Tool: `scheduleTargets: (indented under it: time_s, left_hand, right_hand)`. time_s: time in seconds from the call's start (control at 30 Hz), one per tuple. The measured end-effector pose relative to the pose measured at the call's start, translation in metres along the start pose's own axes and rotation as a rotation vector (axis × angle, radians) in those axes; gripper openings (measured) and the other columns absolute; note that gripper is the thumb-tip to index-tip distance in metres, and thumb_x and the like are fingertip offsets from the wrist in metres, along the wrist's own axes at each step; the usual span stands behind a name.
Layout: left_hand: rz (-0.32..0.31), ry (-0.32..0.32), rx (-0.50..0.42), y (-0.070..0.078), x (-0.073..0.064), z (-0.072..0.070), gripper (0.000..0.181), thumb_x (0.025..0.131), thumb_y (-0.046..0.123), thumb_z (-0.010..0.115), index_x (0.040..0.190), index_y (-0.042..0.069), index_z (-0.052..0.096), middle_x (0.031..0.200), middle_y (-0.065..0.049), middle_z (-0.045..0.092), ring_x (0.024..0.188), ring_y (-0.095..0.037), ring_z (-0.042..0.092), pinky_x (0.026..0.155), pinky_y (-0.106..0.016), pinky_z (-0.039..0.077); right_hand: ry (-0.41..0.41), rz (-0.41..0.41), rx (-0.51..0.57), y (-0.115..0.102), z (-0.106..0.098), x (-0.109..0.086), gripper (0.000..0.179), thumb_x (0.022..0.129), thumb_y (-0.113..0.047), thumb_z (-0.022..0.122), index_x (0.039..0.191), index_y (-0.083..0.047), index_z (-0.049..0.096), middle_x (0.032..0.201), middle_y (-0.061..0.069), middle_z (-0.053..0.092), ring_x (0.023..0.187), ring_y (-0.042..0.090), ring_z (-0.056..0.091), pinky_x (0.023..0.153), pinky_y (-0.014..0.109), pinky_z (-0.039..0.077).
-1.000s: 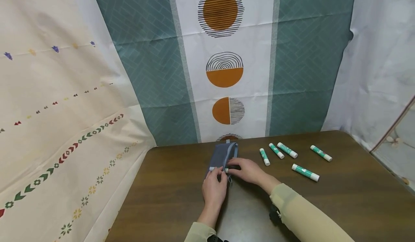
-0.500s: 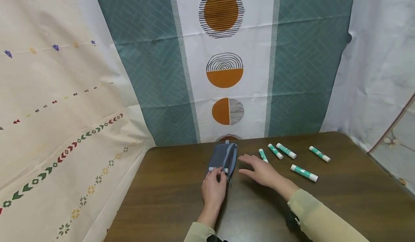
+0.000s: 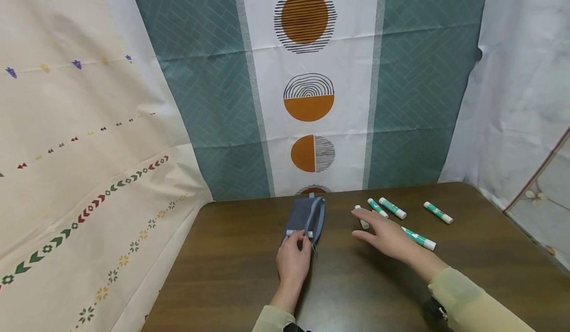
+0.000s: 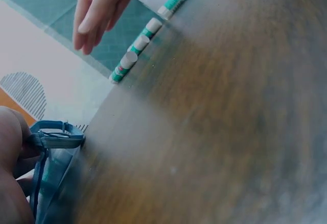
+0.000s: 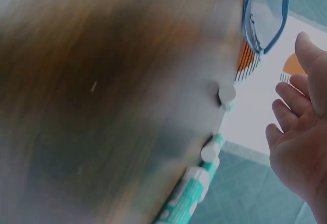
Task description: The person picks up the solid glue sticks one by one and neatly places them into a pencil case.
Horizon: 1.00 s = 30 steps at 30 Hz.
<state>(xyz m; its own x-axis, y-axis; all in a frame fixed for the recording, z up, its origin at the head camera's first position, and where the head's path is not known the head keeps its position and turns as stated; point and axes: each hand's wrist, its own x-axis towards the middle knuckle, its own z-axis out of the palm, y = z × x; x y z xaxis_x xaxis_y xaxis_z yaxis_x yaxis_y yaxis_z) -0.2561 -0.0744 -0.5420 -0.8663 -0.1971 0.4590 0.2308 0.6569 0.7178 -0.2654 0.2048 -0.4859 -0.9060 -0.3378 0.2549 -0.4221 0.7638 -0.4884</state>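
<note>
A blue-grey zipper pouch (image 3: 297, 215) lies on the table with its zipper open along the right side. My left hand (image 3: 294, 262) grips its near end, the fingers hiding part of a small stick with white ends (image 3: 310, 234) at the opening. Out to the right, my right hand (image 3: 387, 235) hovers with fingers extended and holds nothing. Its fingers overlap the nearest green-and-white glue stick (image 3: 364, 224) in the head view. In the right wrist view the palm (image 5: 301, 147) shows, well apart from the pouch's blue zipper edge (image 5: 285, 9).
Other glue sticks lie to the right: two close together at the back, a short one (image 3: 377, 208) and a thicker one (image 3: 393, 208), one farther right (image 3: 438, 213), and one (image 3: 420, 239) partly behind the right hand. Patterned cloth (image 3: 405, 99) hangs behind the wooden table (image 3: 231, 272).
My right hand has left the pouch opening and moved right toward the glue sticks, its fingers spreading. The left hand has stayed on the pouch, whose mouth looks wider than before.
</note>
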Motion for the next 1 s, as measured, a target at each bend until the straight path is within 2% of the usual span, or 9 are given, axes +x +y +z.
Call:
scheduleTargets:
  time_s: [0.27,0.53,0.7,0.77,1.0]
  left_hand:
    - [-0.006,-0.01,-0.006,0.0,-0.002,0.001,0.013,0.098,0.014,0.071,0.085,0.016,0.074,0.124,-0.001,0.082,0.128,-0.04,0.072,0.111,-0.064,0.052]
    - [0.005,0.003,-0.002,-0.001,0.0,0.002,0.011,0.097,0.014,0.072,0.087,0.015,0.074,0.124,-0.001,0.082,0.127,-0.044,0.071,0.108,-0.065,0.054]
    - [0.0,0.001,0.0,-0.001,-0.001,0.0,0.011,0.097,0.014,0.072,0.087,0.016,0.074,0.123,-0.001,0.082,0.127,-0.046,0.07,0.107,-0.067,0.054]
    - [-0.005,-0.003,-0.005,0.0,-0.001,0.0,0.01,0.096,0.014,0.072,0.086,0.016,0.074,0.124,-0.001,0.082,0.127,-0.047,0.07,0.107,-0.068,0.053]
    - [0.001,0.001,-0.016,0.002,-0.001,0.0,0.01,0.096,0.013,0.071,0.086,0.014,0.074,0.124,-0.003,0.082,0.128,-0.046,0.07,0.109,-0.068,0.052]
  right_hand:
    - [0.025,0.027,-0.036,0.014,-0.018,-0.015,0.074,0.106,-0.05,0.071,0.165,-0.011,0.051,0.169,0.02,0.048,0.155,0.052,0.041,0.113,0.076,0.045]
    - [0.039,0.048,-0.053,0.03,-0.034,-0.031,0.077,0.106,-0.051,0.071,0.168,-0.014,0.046,0.17,0.021,0.045,0.148,0.05,0.051,0.107,0.074,0.05]
    - [0.03,0.07,-0.056,0.038,-0.044,-0.044,0.078,0.106,-0.052,0.069,0.168,-0.012,0.045,0.173,0.022,0.04,0.151,0.057,0.044,0.111,0.078,0.044]
    - [0.023,0.08,-0.054,0.042,-0.048,-0.05,0.078,0.106,-0.052,0.069,0.169,-0.011,0.045,0.173,0.024,0.039,0.154,0.061,0.036,0.114,0.08,0.039]
    - [0.03,0.087,-0.089,0.056,-0.058,-0.064,0.077,0.106,-0.046,0.072,0.168,-0.011,0.045,0.17,0.027,0.042,0.153,0.06,0.038,0.108,0.082,0.041]
